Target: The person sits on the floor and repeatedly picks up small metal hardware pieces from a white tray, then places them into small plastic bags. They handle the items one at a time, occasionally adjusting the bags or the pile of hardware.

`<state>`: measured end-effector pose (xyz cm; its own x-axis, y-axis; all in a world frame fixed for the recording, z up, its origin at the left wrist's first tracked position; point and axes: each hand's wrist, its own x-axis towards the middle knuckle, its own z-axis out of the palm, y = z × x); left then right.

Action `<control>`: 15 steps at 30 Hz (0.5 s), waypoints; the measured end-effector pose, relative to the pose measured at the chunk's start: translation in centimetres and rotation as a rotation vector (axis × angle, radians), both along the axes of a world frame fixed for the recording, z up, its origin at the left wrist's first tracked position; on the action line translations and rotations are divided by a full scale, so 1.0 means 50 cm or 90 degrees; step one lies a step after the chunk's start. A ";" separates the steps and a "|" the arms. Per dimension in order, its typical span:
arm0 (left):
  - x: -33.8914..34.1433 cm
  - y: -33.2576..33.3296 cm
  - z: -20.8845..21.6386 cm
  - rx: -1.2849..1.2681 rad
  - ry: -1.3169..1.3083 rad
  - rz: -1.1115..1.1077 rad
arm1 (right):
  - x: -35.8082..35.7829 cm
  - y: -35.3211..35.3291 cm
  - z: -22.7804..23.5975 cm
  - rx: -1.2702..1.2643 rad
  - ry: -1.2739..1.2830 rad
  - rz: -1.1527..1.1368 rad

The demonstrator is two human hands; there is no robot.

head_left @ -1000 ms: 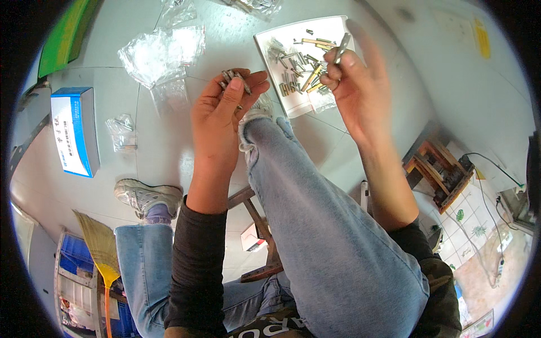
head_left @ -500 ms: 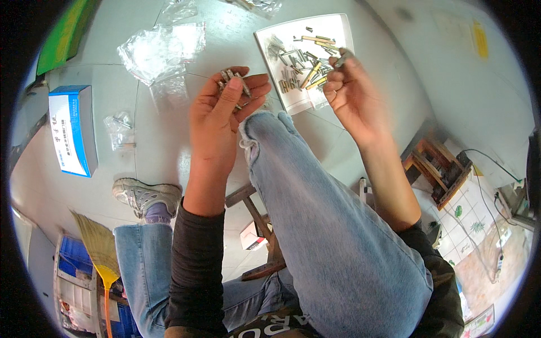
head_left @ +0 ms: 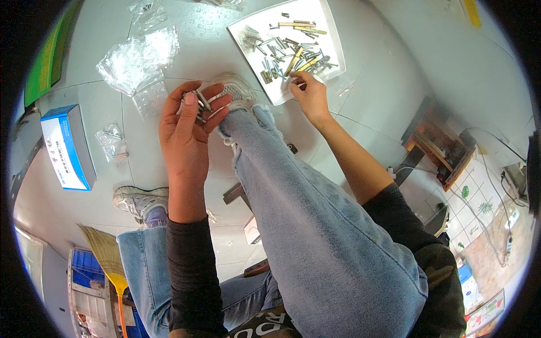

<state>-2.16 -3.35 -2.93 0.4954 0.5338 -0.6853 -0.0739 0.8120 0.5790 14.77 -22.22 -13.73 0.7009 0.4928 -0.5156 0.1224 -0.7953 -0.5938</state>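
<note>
My left hand (head_left: pixel 185 127) is raised left of my knee, palm up. Its thumb and curled fingers hold several short metal rods (head_left: pixel 203 100), perhaps screws; their exact kind is hard to make out. My right hand (head_left: pixel 311 100) is at the near edge of a white tray (head_left: pixel 326 19), fingers bent together and pointing into it. Whether anything sits between those fingertips is hidden. Many loose silver and dark screws (head_left: pixel 279 46) lie in the tray, along with a few longer yellow strips (head_left: pixel 294 61).
Clear plastic bags (head_left: pixel 141 59) lie on the floor at the far left, with a smaller bag (head_left: pixel 112 141) of metal pieces nearer. A blue and white box (head_left: pixel 67 147), a broom (head_left: pixel 101 253) and a green object (head_left: pixel 48 62) stand left. A wooden stool (head_left: pixel 439 146) is at right.
My right hand has come down from above the tray's right side to its near edge. My left hand still holds the metal rods. The view has shifted, moving the tray up and left.
</note>
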 end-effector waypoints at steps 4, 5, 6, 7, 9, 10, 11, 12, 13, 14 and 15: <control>-0.010 -0.001 -0.010 -0.016 0.004 -0.026 | 0.027 -0.011 0.004 0.000 -0.115 -0.012; -0.012 -0.001 -0.013 -0.018 0.000 -0.026 | 0.044 -0.018 0.003 -0.049 -0.133 -0.037; -0.013 -0.001 -0.016 -0.020 -0.003 -0.027 | 0.066 -0.023 -0.001 -0.057 -0.161 -0.040; -0.014 -0.001 -0.017 -0.031 0.007 -0.025 | 0.085 -0.027 -0.006 -0.086 -0.182 -0.057; -0.015 -0.003 -0.018 -0.022 0.002 -0.028 | 0.120 -0.032 -0.013 -0.078 -0.233 -0.010; -0.015 -0.003 -0.018 -0.028 0.013 -0.023 | 0.133 -0.029 -0.018 -0.101 -0.252 -0.001; -0.015 -0.004 -0.016 -0.023 0.006 -0.029 | 0.142 -0.021 -0.025 -0.102 -0.259 0.019; -0.015 -0.005 -0.014 -0.023 0.007 -0.031 | 0.147 -0.011 -0.031 -0.119 -0.263 0.032; -0.015 -0.005 -0.012 -0.021 -0.006 -0.031 | 0.150 0.000 -0.037 -0.139 -0.269 0.046; -0.015 -0.004 -0.010 -0.027 0.006 -0.032 | 0.150 0.011 -0.041 -0.173 -0.266 0.054; -0.015 -0.002 -0.008 -0.032 0.004 -0.033 | 0.148 0.019 -0.043 -0.199 -0.279 0.062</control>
